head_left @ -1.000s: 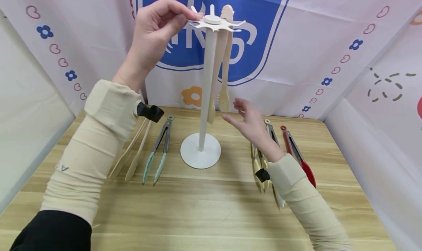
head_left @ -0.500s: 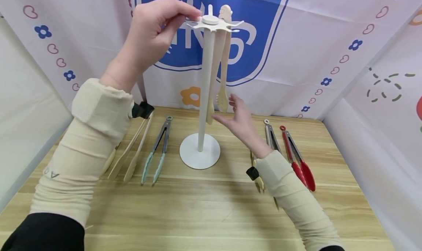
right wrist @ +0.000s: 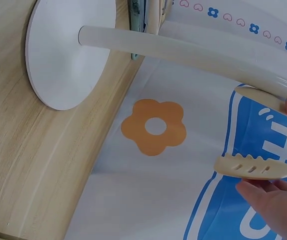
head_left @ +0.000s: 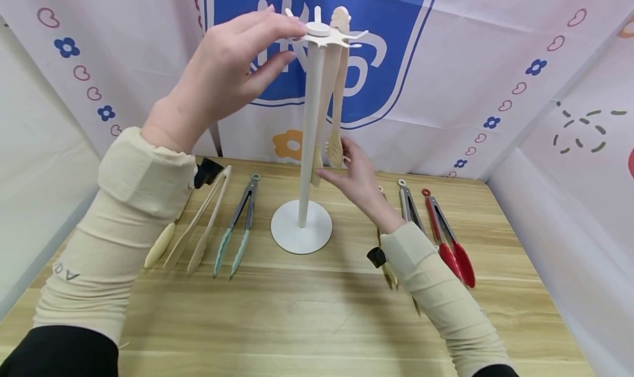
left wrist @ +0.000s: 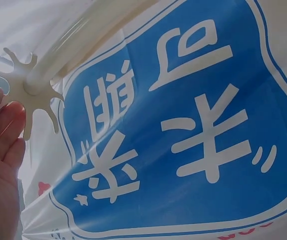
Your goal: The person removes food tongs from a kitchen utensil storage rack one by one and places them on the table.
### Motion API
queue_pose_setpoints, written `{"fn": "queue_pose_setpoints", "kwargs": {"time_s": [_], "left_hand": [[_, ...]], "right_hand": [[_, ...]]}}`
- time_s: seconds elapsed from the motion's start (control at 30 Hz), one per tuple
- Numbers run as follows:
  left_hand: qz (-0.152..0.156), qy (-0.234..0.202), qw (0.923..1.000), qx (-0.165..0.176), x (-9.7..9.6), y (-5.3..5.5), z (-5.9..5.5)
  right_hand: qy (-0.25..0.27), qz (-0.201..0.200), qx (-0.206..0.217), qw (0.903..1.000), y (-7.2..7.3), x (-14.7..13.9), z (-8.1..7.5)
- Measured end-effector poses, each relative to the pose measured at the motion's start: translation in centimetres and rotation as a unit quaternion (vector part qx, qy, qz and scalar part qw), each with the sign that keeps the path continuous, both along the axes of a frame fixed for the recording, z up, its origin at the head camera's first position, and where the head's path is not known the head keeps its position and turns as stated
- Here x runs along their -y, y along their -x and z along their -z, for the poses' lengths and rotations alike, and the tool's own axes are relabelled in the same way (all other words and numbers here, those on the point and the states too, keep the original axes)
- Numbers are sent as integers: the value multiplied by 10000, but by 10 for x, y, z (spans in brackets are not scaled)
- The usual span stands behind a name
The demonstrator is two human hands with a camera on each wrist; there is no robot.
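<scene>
A white hanging stand [head_left: 311, 124] rises from a round base, with hooks radiating at its top. Beige tongs [head_left: 337, 104] hang from a hook on its far right side, their arms spread. My right hand [head_left: 359, 181] grips the lower ends of these tongs, thumb at one arm and fingers at the other. In the right wrist view the fingertips meet the slotted tongs head [right wrist: 253, 167]. My left hand [head_left: 218, 71] touches the hook ring [left wrist: 21, 97] with its extended index finger; the thumb stays apart below.
Left of the base lie mint-tipped tongs [head_left: 236, 223], beige tongs [head_left: 198, 228] and a pale-yellow-tipped utensil [head_left: 160, 246]. To the right are red tongs [head_left: 453, 250], grey-handled tongs [head_left: 408, 203] and yellow-tipped tongs [head_left: 389, 272], partly under the sleeve. A printed cloth [head_left: 421, 91] hangs close behind.
My right hand has moved left and up onto the hanging tongs. My left hand has loosened its pinch at the hook, with thumb and index finger now parted.
</scene>
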State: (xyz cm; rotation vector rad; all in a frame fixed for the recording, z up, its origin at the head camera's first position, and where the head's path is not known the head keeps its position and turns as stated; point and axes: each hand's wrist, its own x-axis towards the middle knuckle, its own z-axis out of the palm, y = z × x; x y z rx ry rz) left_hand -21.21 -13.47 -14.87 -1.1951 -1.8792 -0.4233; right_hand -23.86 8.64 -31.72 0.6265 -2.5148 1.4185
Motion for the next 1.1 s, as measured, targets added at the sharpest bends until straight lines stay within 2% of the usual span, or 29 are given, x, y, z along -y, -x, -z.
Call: {"fn": "queue_pose_setpoints", "kwargs": {"time_s": [0.3, 0.43, 0.83, 1.1], "left_hand": [[171, -393, 9990, 81, -2, 0, -2], [218, -521, 9983, 127, -3, 1, -3], [220, -569, 9980, 151, -5, 1, -2], [219, -571, 9980, 176, -5, 1, -1]], "right_hand": [[130, -152, -201, 9996, 2, 3, 3], [200, -142, -417, 9988, 2, 5, 4], [-178, 510, -1147, 9919, 0, 8, 7], [-255, 275, -1134, 9928, 2, 13, 6]]}}
